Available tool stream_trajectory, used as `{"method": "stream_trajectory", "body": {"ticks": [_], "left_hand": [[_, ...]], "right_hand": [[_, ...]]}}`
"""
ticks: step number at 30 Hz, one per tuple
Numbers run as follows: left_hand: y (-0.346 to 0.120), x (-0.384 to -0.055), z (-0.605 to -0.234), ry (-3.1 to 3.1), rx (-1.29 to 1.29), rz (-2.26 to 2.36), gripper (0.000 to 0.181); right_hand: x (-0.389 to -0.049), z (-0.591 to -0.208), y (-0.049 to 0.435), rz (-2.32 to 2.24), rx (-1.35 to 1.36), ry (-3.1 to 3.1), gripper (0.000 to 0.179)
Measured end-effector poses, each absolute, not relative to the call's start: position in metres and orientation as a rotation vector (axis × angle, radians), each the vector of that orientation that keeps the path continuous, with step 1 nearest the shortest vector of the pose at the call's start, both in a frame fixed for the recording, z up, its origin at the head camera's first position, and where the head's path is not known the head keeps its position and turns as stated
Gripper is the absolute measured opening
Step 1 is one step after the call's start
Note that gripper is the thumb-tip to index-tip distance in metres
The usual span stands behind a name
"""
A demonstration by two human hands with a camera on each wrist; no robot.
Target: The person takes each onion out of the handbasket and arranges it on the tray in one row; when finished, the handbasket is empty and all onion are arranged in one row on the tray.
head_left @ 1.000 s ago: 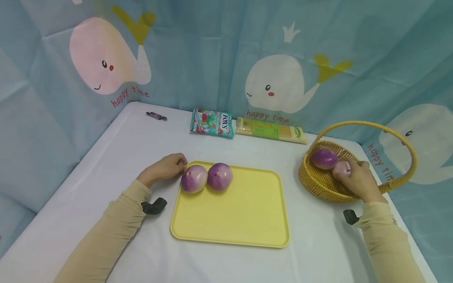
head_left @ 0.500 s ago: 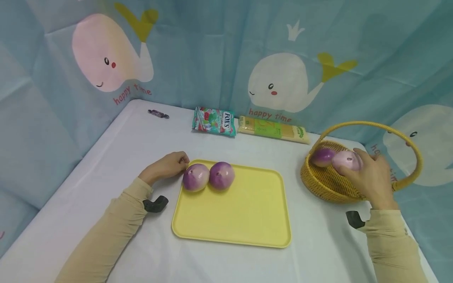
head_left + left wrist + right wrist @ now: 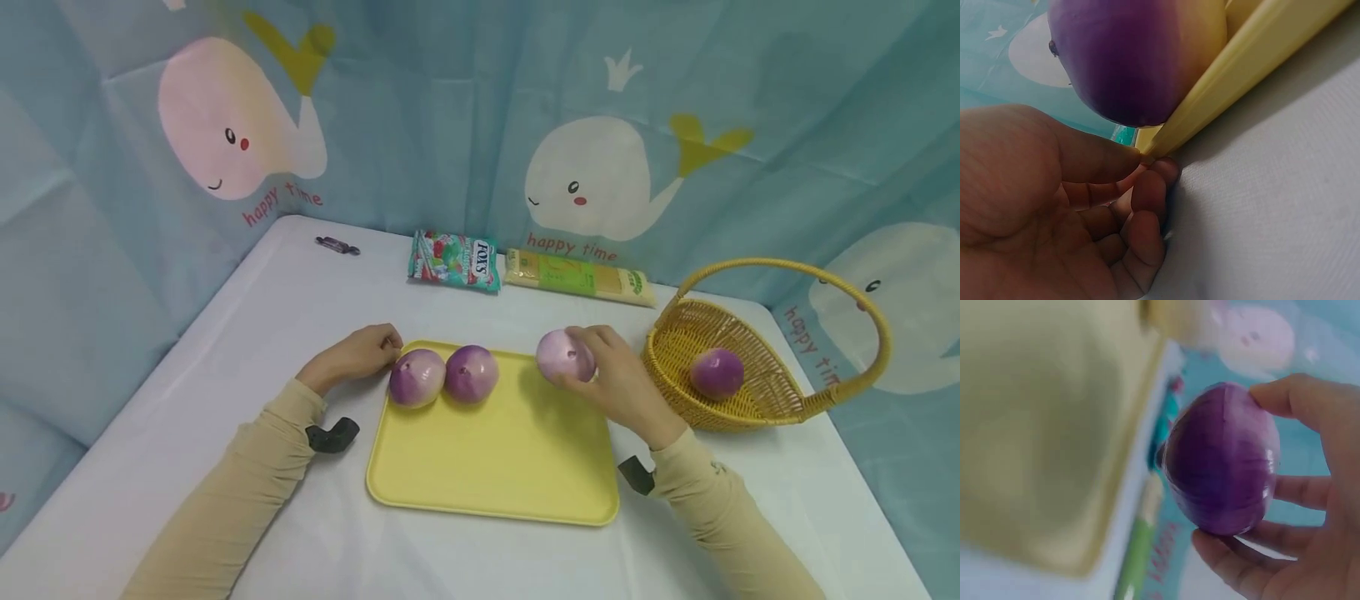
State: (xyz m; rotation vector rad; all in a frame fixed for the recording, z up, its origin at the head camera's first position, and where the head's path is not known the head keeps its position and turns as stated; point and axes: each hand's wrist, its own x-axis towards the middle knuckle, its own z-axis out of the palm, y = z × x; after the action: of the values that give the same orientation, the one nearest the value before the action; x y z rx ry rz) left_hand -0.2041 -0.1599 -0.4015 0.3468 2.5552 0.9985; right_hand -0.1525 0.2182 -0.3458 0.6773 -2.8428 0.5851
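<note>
My right hand [image 3: 615,379] holds a pale purple onion [image 3: 565,357] above the far right part of the yellow tray [image 3: 495,467]. In the right wrist view, thumb and fingers grip this onion [image 3: 1225,459] from opposite sides, and its purple skin has fine lines. My left hand [image 3: 356,360] pinches the tray's far left corner; the left wrist view shows thumb and fingertips at the tray rim [image 3: 1210,94]. Two purple-and-white onions, a left one [image 3: 417,378] and a right one [image 3: 472,374], sit side by side in the tray's far left corner.
A wicker basket [image 3: 678,408] with a tall arched handle stands right of the tray, a purple onion [image 3: 717,373] inside. Along the back lie a wrapped candy [image 3: 337,246], a FOX'S candy bag [image 3: 453,260] and a yellow-green packet [image 3: 577,277]. A whale-print curtain [image 3: 420,125] hangs behind.
My right hand has lifted an onion out of the basket and carried it left over the tray. The onion left in the basket has shifted right and nearer. My left hand stays at the tray corner.
</note>
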Motion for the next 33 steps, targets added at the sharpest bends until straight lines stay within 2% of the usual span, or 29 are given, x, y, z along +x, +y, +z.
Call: {"method": "stream_trajectory", "body": {"ticks": [7, 20, 33], "left_hand": [[-0.158, -0.205, -0.401, 2.566, 0.36, 0.99, 0.026], [-0.159, -0.204, -0.401, 2.565, 0.355, 0.992, 0.024], [-0.16, -0.204, -0.401, 2.564, 0.354, 0.994, 0.025]], "right_hand": [[-0.148, -0.367, 0.193, 0.584, 0.803, -2.899, 0.059], [-0.148, -0.375, 0.172, 0.442, 0.899, -2.802, 0.059], [-0.15, -0.361, 0.186, 0.472, 0.759, -2.923, 0.064]]}}
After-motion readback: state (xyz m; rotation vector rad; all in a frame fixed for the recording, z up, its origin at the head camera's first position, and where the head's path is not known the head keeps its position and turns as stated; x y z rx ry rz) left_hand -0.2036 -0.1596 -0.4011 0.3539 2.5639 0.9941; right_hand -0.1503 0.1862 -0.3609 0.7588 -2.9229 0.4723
